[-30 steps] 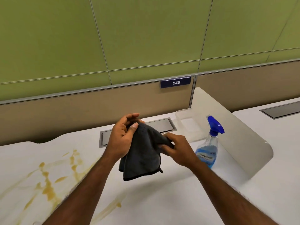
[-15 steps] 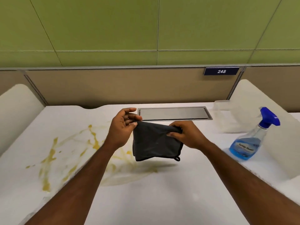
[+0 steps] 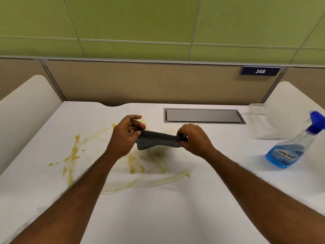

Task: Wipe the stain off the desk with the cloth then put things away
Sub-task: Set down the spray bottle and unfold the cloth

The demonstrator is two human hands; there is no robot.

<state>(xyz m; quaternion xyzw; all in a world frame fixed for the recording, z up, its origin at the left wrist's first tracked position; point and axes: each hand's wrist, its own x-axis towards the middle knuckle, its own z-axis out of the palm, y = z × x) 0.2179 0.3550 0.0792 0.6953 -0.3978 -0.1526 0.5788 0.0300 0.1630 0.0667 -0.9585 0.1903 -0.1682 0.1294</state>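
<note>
- At the far left, a rounded side divider (image 3: 26, 106) closed off that edge of the desk (image 3: 158, 217), so any leftward sweep had a wall to stop against.
- The yellow stain (image 3: 73, 154) spread from the left half across the middle of the desk, with streaks running toward the near centre; none of it looked wiped yet.
- Your left hand (image 3: 124, 138) pinched the left end of the dark grey cloth (image 3: 156, 142), thumb and fingers closed on it, the other fingers loosely curled.
- The cloth hung stretched between both hands, above the stain's far middle part, and I could not tell whether it touched the surface.
- Your right hand (image 3: 193, 140) was closed tightly around the cloth's right end.
- To do this step well, I judged you should have bunched the cloth into a flat pad, pressed it down, and drawn the streaks inward, not outward.
- The metal cable hatch (image 3: 204, 116) lay just beyond your right hand; wiping should have stayed nearer than its rim.
- The near desk was bare, giving room for long strokes.
- The clear container (image 3: 256, 110) and spray bottle (image 3: 290, 148) stood well apart at the right, beside the right divider (image 3: 290, 95).
</note>
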